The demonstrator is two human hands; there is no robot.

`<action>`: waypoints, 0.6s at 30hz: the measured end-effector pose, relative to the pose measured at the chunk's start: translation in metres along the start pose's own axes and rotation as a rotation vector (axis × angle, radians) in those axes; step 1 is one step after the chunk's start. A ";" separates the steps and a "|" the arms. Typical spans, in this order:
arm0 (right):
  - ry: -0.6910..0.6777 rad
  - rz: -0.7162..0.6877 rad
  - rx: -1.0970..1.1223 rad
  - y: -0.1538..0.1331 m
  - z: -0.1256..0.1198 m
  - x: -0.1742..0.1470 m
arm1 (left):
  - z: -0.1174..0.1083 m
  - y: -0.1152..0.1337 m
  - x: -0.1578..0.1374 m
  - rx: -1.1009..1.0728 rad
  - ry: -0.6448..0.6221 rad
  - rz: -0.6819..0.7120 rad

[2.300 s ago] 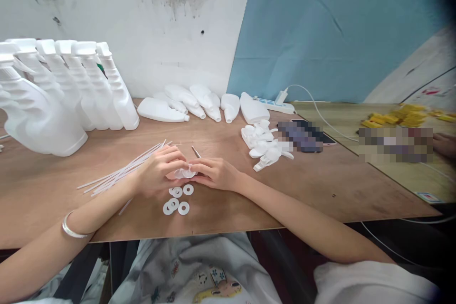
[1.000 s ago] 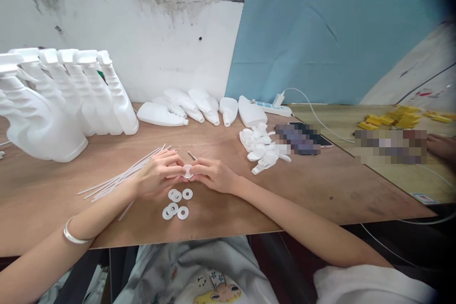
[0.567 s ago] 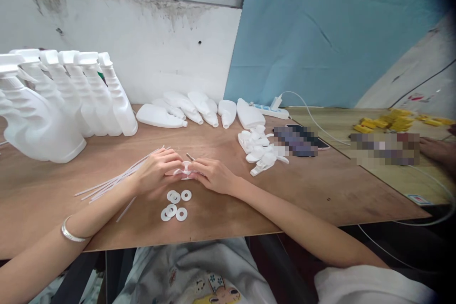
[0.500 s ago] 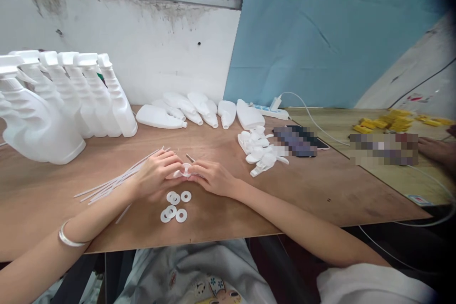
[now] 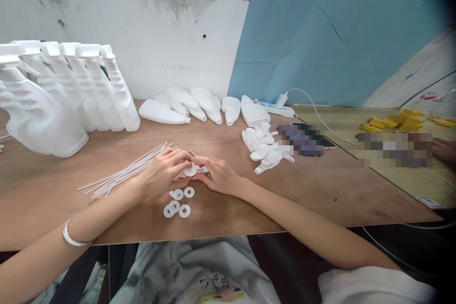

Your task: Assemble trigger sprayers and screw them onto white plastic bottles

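My left hand [image 5: 162,171] is closed around a white plastic spray head, mostly hidden by the fingers. A flat white ring [image 5: 191,170] faces outward at the fingertips. My right hand [image 5: 220,176] pinches a small whitish, partly clear piece [image 5: 203,169] right beside that ring. Whether the two pieces touch I cannot tell. Several loose white washers [image 5: 184,211] lie on the table just in front of my hands, some overlapping. Thin white tubes [image 5: 124,171] lie in a bundle beyond my left forearm. A slim metal rod [image 5: 192,153] shows behind the fingers.
White spray bottles [image 5: 124,99] stand at the left. More white bottles [image 5: 162,111] lie along the wall. A pile of white trigger heads [image 5: 267,149] sits right of my hands, beside phones [image 5: 302,140]. Yellow pieces [image 5: 395,119] and another person's hand [image 5: 443,149] are far right.
The ring at my fingertips has turned to face me more. My right fingers have drawn back slightly from it, showing the clear piece. The camera view has shifted a little.
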State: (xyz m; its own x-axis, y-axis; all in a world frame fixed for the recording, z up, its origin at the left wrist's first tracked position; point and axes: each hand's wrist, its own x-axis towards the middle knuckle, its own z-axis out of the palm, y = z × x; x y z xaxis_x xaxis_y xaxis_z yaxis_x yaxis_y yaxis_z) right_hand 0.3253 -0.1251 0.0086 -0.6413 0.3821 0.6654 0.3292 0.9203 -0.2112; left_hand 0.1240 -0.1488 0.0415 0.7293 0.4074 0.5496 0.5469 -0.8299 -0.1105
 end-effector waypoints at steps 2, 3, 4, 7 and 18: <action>-0.009 0.017 0.016 0.000 0.000 0.000 | 0.001 0.000 0.000 -0.011 0.004 -0.022; -0.016 0.029 0.029 0.000 0.000 0.001 | 0.001 0.000 0.001 -0.016 0.006 -0.036; -0.025 0.042 0.043 0.000 0.000 0.001 | 0.002 0.000 0.001 -0.021 0.006 -0.052; -0.047 0.083 0.080 0.000 -0.001 0.002 | 0.002 0.001 0.001 -0.038 -0.023 -0.099; -0.109 0.144 0.058 0.001 -0.003 0.001 | 0.007 -0.004 -0.004 -0.001 -0.055 -0.164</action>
State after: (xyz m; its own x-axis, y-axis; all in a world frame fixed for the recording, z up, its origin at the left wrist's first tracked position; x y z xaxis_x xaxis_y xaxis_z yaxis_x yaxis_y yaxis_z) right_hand 0.3270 -0.1236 0.0113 -0.6628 0.5140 0.5446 0.3841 0.8576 -0.3419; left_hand 0.1214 -0.1440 0.0334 0.6518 0.5572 0.5144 0.6596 -0.7513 -0.0220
